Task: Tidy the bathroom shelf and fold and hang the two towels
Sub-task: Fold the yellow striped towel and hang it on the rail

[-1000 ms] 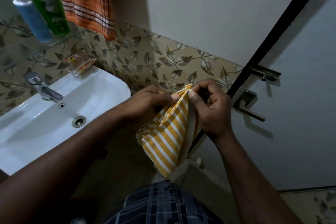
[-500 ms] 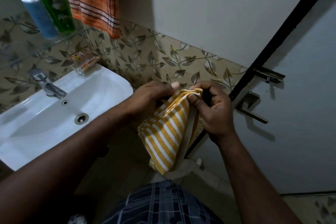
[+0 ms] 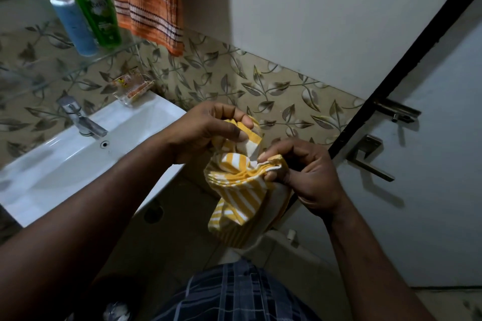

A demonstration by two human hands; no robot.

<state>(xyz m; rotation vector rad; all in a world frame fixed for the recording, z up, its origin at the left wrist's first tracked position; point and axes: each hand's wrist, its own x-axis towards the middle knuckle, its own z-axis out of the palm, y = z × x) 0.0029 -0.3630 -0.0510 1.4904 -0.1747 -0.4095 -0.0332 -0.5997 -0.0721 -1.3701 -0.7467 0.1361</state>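
Fingers (image 3: 243, 122) of the left hand (image 3: 206, 130) curl over an upper fold of the yellow striped towel (image 3: 240, 193) and pinch it against the thumb. The right hand (image 3: 307, 180), just below and to the right, nips a stack of the towel's layered edges between thumb and forefinger, with its other fingers bent behind the cloth. The towel is bunched between the two hands and held in the air in front of the person; its lower part hangs loose, above a dark checked garment (image 3: 234, 294) at the bottom of the view.

To the left of the hands, the left forearm crosses the front corner of a white sink (image 3: 52, 172). A metal tap (image 3: 80, 120) stands at the back of the basin, and a clear soap dish (image 3: 133, 85) sits on the sink's far right corner against the leaf-patterned tiles (image 3: 273, 96). To the right of the hands is a pale door with a metal lever handle (image 3: 370, 159) and a sliding bolt (image 3: 396, 112) above it.

Higher on the wall, a glass shelf (image 3: 112, 55) carries a blue bottle (image 3: 73, 21) with a white top and, just beside it, a green bottle (image 3: 94, 2); more items at the top left edge are cut off. Right of the bottles, an orange checked towel (image 3: 148, 0) hangs down the wall, its lower edge past the level of the shelf.
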